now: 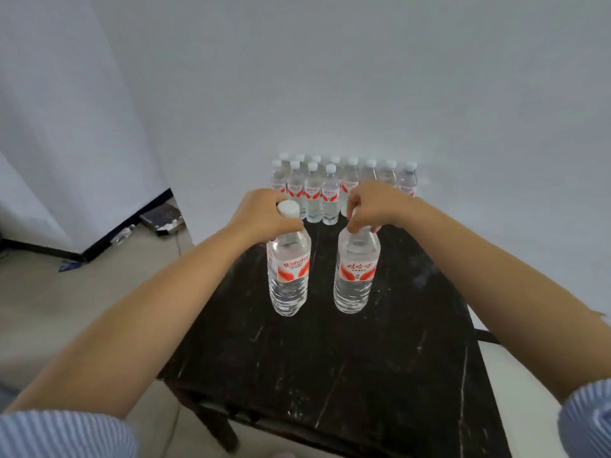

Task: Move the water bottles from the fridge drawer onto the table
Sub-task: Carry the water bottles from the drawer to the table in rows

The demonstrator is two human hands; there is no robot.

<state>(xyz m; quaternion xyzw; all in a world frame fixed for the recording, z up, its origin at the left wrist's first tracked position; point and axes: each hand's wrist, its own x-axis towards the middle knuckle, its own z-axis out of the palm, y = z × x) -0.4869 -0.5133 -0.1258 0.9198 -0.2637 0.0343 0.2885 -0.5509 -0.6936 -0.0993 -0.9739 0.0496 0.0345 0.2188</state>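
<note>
hands (317,214) gripping upright bottles (322,276) – apparently grounded

Both arms outstretched (fingers (355,209) curled, gripping)

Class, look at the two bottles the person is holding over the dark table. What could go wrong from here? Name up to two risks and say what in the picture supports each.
1. Both hands grip only near the caps: the left hand on the left bottle, the right hand on the right bottle. Either tall bottle might swing or slip.
2. The standing bottles are packed close at the table's far edge; pushing in new ones could topple some.
</note>
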